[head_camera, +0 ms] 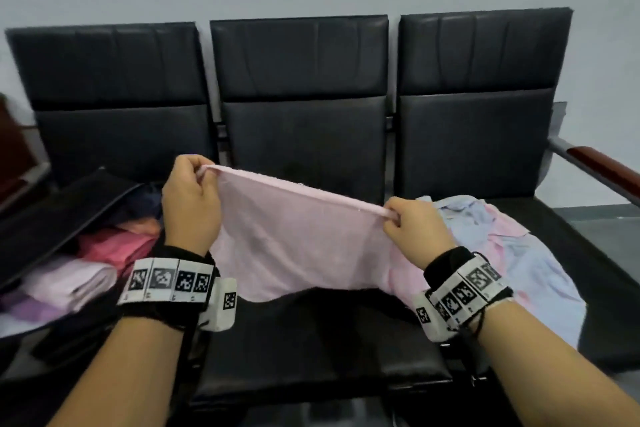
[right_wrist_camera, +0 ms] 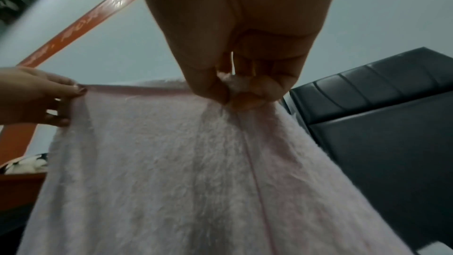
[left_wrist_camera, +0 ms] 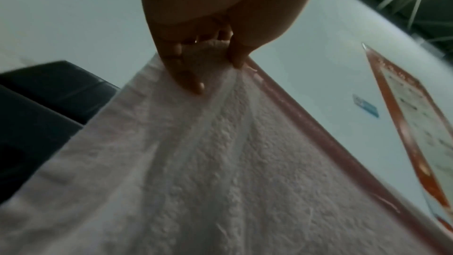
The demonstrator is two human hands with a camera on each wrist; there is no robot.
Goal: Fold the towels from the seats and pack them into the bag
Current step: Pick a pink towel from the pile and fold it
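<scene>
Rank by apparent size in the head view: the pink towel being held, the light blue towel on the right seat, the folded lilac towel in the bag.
1. pink towel, largest.
2. light blue towel, partly hidden, so unsure.
3. folded lilac towel, smallest.

Both forearms reach forward, wrists banded (coded tags). The left hand (head_camera: 191,199) is raised higher than the right hand (head_camera: 414,230); each hand's fingers curl in a pinch.
</scene>
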